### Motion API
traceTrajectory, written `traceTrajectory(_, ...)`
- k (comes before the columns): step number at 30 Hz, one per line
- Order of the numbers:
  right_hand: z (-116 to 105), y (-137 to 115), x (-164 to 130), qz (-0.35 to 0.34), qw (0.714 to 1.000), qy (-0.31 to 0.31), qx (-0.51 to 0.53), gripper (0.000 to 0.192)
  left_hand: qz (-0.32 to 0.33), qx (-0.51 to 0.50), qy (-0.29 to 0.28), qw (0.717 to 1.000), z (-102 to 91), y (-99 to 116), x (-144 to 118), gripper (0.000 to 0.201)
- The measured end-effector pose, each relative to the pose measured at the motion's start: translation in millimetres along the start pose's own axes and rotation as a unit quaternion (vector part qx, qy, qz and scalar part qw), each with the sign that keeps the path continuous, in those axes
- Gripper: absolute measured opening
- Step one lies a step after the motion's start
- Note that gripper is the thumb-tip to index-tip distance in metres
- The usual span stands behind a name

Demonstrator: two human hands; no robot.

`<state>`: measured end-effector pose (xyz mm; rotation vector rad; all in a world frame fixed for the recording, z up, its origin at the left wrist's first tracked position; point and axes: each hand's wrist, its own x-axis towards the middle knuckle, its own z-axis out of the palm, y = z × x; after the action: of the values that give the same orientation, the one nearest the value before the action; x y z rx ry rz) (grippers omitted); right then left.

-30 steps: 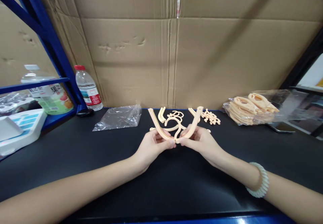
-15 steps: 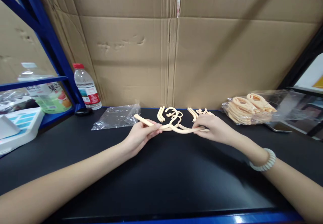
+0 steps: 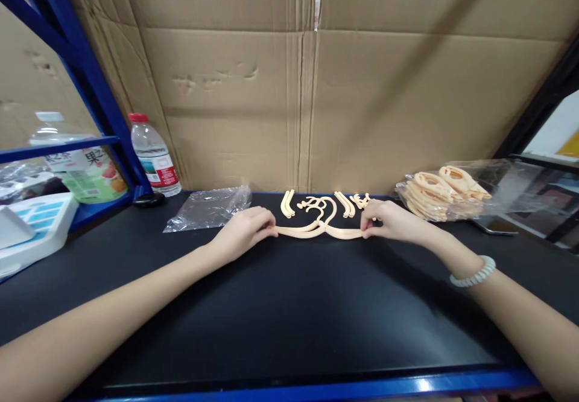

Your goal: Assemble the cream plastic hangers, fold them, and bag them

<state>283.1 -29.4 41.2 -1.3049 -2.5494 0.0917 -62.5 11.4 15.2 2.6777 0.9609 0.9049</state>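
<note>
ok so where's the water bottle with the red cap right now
In the head view the water bottle stands upright at the far left of the black table, against the cardboard wall, just left of the clear plastic bag.

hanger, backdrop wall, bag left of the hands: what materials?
Hanger: likely molded plastic, matte beige, uniform color, thin curved arms. Wall: corrugated cardboard, brown, with creases and a taped seam. Bag: thin clear plastic film, glossy and wrinkled.

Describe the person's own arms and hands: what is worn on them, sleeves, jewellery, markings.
Both forearms are bare, with no sleeves in view. The left hand wears no glove, and no ring, watch or band shows on it. The right hand is also ungloved; its wrist carries a pale, whitish beaded bracelet. No tattoos or other markings are visible on either arm.
</note>
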Motion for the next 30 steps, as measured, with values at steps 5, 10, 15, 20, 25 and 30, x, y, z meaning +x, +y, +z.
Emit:
traceTrajectory(5, 4, -4, 0, 0.006, 1.000, 0.014, 0.000, 0.009, 0.100, 0.161, -0.049, 0.981, -1.4, 3, -2, 0.020)
traceTrajectory(10, 7, -6, 0, -0.007, 1.000, 0.019, 0.003, 0.007, 0.112, 0.210, -0.060, 0.969, -1.6, 4, -1, 0.018)
traceTrajectory(15, 8, -4, 0, -0.012, 1.000, 0.011, -0.003, 0.009, 0.140, 0.242, -0.068, 0.958, -1.4, 6, 0, 0.023)
traceTrajectory(20, 10, -4, 1, -0.023, 1.000, 0.005, -0.001, 0.011, 0.134, 0.254, -0.067, 0.956, -3.7, 9, 0, 0.020)
traceTrajectory(25, 9, -8, 1, -0.016, 1.000, 0.005, -0.001, 0.009, 0.115, 0.244, -0.054, 0.961, -2.4, 9, -2, 0.017)
traceTrajectory(30, 10, -12, 1, -0.002, 1.000, 0.010, 0.002, 0.026, 0.098, 0.162, -0.046, 0.981, 3.3, 8, -3, 0.017)
